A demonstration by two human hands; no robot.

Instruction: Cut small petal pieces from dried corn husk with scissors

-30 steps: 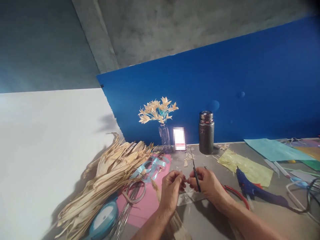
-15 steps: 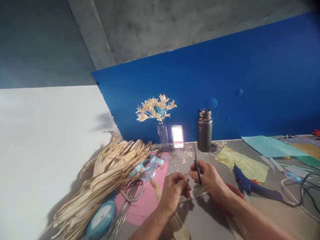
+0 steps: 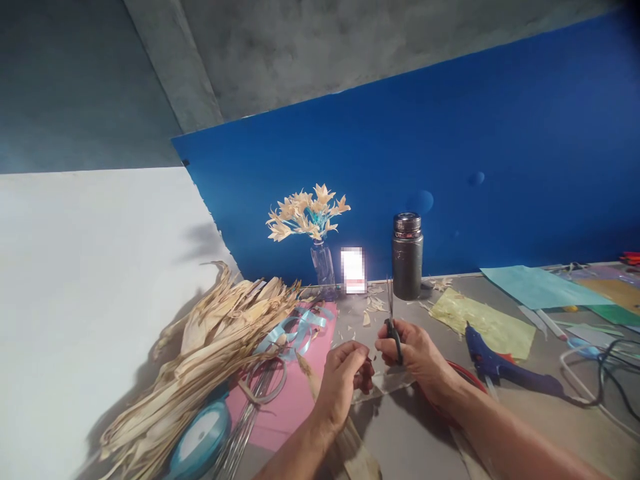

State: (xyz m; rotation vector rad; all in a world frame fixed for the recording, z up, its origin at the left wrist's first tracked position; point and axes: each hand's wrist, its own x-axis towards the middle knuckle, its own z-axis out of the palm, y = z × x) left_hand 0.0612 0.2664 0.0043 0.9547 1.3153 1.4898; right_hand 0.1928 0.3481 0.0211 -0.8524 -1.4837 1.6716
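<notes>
Small black-handled scissors (image 3: 394,337) are in my right hand (image 3: 417,353), their blades pointing up and away from me. Close beside it on the left, my left hand (image 3: 347,377) has its fingers curled together in a pinch. Whatever those fingertips hold is too small or hidden to make out. On the table below both hands lies a pale translucent strip (image 3: 387,385). A dry corn husk piece (image 3: 357,453) extends under my left forearm, and its tip shows left of the wrist over pink paper (image 3: 275,420).
A pile of dried corn husks (image 3: 215,353), a blue ribbon roll (image 3: 203,433) and metal wires (image 3: 247,427) lie at left. Behind stand a glass vase (image 3: 323,267) with husk flowers (image 3: 307,210) and a dark jar (image 3: 407,260). A blue glue gun (image 3: 510,373) with cables lies at right.
My left hand has drawn slightly left, away from the scissors. A pale bit that showed at its fingertips is no longer visible there. The camera view has shifted slightly.
</notes>
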